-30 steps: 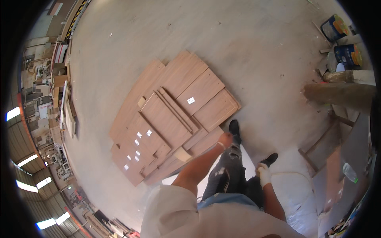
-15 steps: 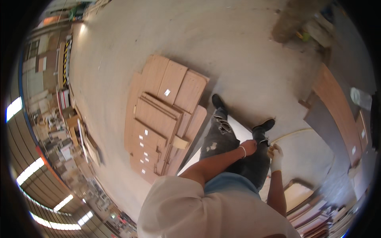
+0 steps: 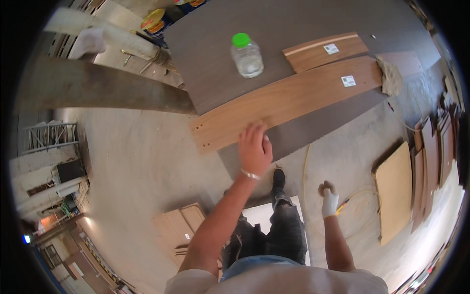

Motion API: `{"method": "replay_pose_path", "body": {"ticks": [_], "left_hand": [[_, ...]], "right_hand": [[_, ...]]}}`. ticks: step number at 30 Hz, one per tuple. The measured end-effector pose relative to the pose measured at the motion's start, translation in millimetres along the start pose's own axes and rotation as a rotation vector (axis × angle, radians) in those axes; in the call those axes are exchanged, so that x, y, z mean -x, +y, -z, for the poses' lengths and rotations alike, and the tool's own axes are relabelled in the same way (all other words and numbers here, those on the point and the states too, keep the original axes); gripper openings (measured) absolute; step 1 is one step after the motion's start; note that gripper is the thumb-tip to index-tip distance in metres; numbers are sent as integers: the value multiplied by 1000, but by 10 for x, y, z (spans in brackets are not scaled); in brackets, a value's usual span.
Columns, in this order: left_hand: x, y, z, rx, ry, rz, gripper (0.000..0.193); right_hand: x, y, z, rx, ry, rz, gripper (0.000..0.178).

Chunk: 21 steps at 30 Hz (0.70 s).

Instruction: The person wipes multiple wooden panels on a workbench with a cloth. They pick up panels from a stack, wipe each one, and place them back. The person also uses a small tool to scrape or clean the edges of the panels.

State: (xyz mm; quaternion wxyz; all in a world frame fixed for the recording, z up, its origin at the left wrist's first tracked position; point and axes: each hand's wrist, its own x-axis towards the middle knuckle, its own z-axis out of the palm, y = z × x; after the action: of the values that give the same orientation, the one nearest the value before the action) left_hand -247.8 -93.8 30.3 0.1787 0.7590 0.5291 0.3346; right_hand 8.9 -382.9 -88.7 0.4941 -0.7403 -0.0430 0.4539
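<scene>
My bare left hand [image 3: 255, 147], with a pale bracelet at the wrist, reaches over the near edge of a long wood-grain board [image 3: 289, 105]. Its fingers are stretched forward and slightly blurred; I cannot tell whether they touch the board. The board lies on a dark grey worktop [image 3: 208, 46], with paired holes at its left end and a white label further right. A shorter wood-grain piece [image 3: 325, 49] lies just beyond it. Low on the right, away from the worktop, my right hand [image 3: 329, 198] wears a white glove with darkened fingertips. Its fingers are curled in, and nothing shows in them.
On the worktop stands a clear jar [image 3: 248, 59] with a green lid; a crumpled cloth [image 3: 389, 77] lies across the board's right end. Boards [image 3: 426, 166] lean at right. A yellow hose [image 3: 304, 181] runs over the floor. Stacked panels [image 3: 178, 225] lie lower left.
My view has swung right, from the floor stack to the worktop. My left hand has moved from in front of my legs out to the long board. My right hand stays low at the right.
</scene>
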Motion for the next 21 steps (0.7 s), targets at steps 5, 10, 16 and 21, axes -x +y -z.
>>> {"method": "replay_pose_path", "body": {"ticks": [5, 10, 16, 21], "left_hand": [[-422, -481, -614, -539, -140, 59, 66], [-427, -447, -776, -514, -238, 109, 72], [-478, -465, -669, -425, -277, 182, 70], [-406, -431, -671, -408, -167, 162, 65]], "right_hand": [[-512, -987, -555, 107, 45, 386, 40], [-1515, -2171, -1021, 489, 54, 822, 48], [-2704, -3215, -1777, 1084, 197, 1375, 54], [-3156, -3272, -1989, 1536, 264, 1254, 54]]}}
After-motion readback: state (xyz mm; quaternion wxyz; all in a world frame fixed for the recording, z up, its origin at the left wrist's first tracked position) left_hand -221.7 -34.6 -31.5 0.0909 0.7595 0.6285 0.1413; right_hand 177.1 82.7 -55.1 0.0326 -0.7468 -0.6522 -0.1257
